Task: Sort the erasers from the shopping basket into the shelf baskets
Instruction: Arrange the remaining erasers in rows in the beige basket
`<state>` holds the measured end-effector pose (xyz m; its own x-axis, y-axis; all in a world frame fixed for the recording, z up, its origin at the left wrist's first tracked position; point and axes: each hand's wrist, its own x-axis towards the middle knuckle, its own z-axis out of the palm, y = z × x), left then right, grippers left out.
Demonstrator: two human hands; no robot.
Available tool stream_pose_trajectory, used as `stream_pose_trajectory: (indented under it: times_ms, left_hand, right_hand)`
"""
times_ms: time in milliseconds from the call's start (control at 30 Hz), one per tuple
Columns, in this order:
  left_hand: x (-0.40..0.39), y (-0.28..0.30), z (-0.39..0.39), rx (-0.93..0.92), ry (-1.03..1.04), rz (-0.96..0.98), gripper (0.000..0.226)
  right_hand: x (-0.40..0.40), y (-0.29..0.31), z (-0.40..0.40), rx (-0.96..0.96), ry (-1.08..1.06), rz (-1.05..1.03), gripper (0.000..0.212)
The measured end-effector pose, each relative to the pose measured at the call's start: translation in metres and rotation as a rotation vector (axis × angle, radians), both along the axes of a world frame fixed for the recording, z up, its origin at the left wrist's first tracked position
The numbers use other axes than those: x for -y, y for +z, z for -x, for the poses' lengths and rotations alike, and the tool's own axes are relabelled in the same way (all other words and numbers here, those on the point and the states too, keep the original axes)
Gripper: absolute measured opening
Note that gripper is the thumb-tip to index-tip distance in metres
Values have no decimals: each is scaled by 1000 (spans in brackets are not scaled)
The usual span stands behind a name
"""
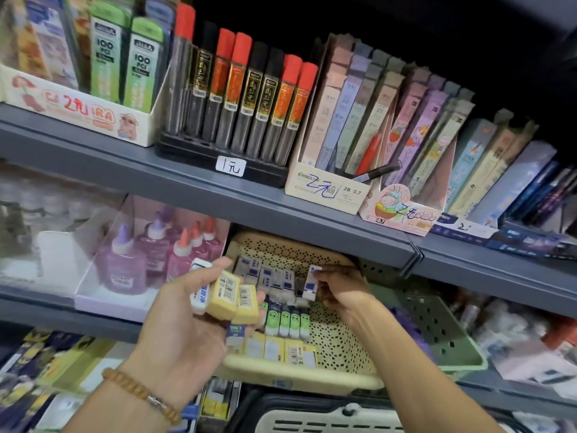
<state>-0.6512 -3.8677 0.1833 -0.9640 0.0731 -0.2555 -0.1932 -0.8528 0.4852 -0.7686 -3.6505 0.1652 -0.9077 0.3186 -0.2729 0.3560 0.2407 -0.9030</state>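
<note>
From the head camera, the left hand lay palm-up in front of the shelf, its fingers curled loosely under a small stock of erasers; two yellow erasers sat side by side across the fingers, with a white and blue eraser wedged against the thumb side; held so, I judge, to keep the supply flat and readable, barcodes up, while the other hand drew from it one piece at a time. The right hand reached past it into the cream shelf basket, thumb and fingertips pinched narrowly on a single white and blue eraser held upright; it hovered at the end of the back row of blue and white erasers, apparently so that like would stand with like. In front of that row stood green-wrapped erasers, and nearer the rim a row of yellow ones; the basket thus seemed kept in ranks by kind. The right forearm ran up from the lower right, wrist bent inward; the left forearm rose from the lower left with a beaded bracelet at the wrist. The shopping basket showed only as a dark rim low in the picture, below the shelf; its contents could not be made out.
</note>
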Motion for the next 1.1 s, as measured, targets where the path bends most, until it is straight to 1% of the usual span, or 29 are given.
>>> stream_pose_trajectory:
  times_ms: [67,133,200,300,367,433,533,600,633,700,733,767,833,933,1000,1067,1100]
  left_hand:
    - [2,-1,1,-9,5,-3,41]
    - [2,0,1,-11,-2,1,42]
    - [1,1,0,-16,-20,-1,42]
    - [-2,2,-1,-8,-38,-12,43]
    - [-4,2,-1,11,-40,-18,41]
    - [-5,3,-2,20,-45,-19,41]
    - [-9,4,-2,33,-43,-15,41]
    - [-11,5,-3,41,-37,-29,37]
    - [-12,6,-3,53,-28,-36,33]
    - [-12,5,-2,71,-13,-24,29]
    - [-13,5,-1,67,-14,-10,28]
    - [-13,5,-1,56,-23,4,28]
    - [-15,7,1,34,-47,24,28]
    - [-16,9,5,23,-64,37,28]
    - [-12,9,6,0,-82,54,27]
    - [-3,9,6,-2,-60,93,29]
    - [3,8,5,6,-34,116,31]
  right_hand:
    - [3,-6,10,7,30,-82,6]
    - [5,-9,15,37,114,-149,4]
    - [6,-11,17,55,185,-227,7]
    - [9,-9,9,-46,170,-328,14]
    - [17,0,-9,-157,223,-251,14]
    - [29,16,-35,-257,356,-166,9]
    - [41,38,-65,-362,608,-210,28]
    - [48,50,-78,-387,779,-237,39]
    - [50,54,-82,-390,855,-270,45]
    - [53,58,-84,-424,938,-439,52]
    - [55,59,-85,-442,948,-511,52]
    - [56,60,-84,-443,949,-533,48]
    - [57,62,-83,-418,954,-476,41]
    - [55,63,-79,-386,953,-389,37]
    - [49,63,-74,-410,867,-348,38]
    - [38,61,-69,-440,736,-367,43]
    - [32,59,-68,-434,695,-388,40]
